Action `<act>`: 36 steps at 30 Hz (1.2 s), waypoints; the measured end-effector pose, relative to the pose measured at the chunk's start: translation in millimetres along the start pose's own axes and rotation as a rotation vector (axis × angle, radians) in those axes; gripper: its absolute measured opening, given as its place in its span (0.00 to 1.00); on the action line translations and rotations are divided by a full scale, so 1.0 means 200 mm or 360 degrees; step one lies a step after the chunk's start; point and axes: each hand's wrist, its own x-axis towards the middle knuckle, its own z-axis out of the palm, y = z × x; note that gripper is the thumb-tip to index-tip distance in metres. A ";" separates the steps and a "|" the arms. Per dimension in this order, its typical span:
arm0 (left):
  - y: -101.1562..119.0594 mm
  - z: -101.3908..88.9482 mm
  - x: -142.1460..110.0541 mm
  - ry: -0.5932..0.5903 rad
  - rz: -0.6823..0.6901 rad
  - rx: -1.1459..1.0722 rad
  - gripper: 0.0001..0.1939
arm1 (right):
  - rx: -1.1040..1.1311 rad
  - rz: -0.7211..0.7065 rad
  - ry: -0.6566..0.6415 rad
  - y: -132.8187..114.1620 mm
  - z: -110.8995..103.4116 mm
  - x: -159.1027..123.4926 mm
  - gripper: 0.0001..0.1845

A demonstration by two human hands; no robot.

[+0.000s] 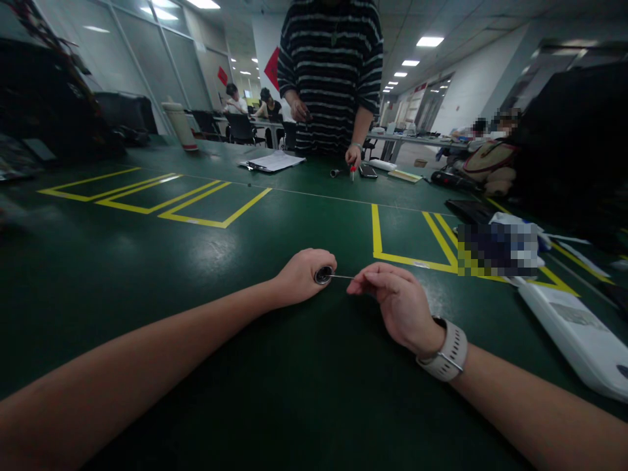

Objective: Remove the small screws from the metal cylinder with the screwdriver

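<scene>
Cylinder in left hand; beyond, on table, papers right of cup.

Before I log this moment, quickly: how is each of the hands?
Left hand: closed, holding a dark round-ended object.
Right hand: curled at a thin rod; grip cannot be told.

- Can read no word, brand or number with certainty.
- Can see a large red diamond sign on the far wall, partly hidden behind a person; cannot make out any lettering.
- Can see a smaller red diamond sign farther left, too small to read.
- Can find no readable line on the papers near the table's far edge.
- Cannot decipher any print on the cup by the far-left corner.
- Cannot read the pale tag on the yellow tape, or anything on the white case at the right edge.
</scene>
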 end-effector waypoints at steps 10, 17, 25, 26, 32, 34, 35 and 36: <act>-0.01 0.01 0.00 -0.0011 -0.0059 -0.0004 0.04 | 0.0073 0.0007 0.0052 0.01 0.00 0.01 0.08; -0.01 0.00 0.01 -0.0012 -0.0069 -0.0004 0.04 | 0.0058 -0.0057 0.0079 0.01 -0.01 0.01 0.09; -0.01 0.00 0.00 0.0010 -0.0060 0.0025 0.05 | -0.0397 -0.0153 -0.0164 0.01 0.00 -0.03 0.08; -0.01 0.00 0.01 0.0021 -0.0054 0.0030 0.05 | -0.0420 -0.0159 -0.0193 0.01 0.01 -0.03 0.08; 0.00 0.00 0.01 0.0024 -0.0058 -0.0005 0.05 | -0.0369 -0.0167 -0.0271 0.01 0.00 -0.03 0.09; 0.00 0.00 0.01 0.0014 -0.0067 -0.0006 0.05 | -0.0405 -0.0243 -0.0218 0.01 0.00 -0.04 0.10; 0.00 0.00 0.01 0.0008 -0.0069 0.0007 0.04 | -0.0456 -0.0297 -0.0181 0.00 0.00 -0.04 0.10; 0.00 0.00 0.01 0.0000 -0.0069 0.0025 0.04 | -0.0534 -0.0351 -0.0145 0.00 0.00 -0.05 0.10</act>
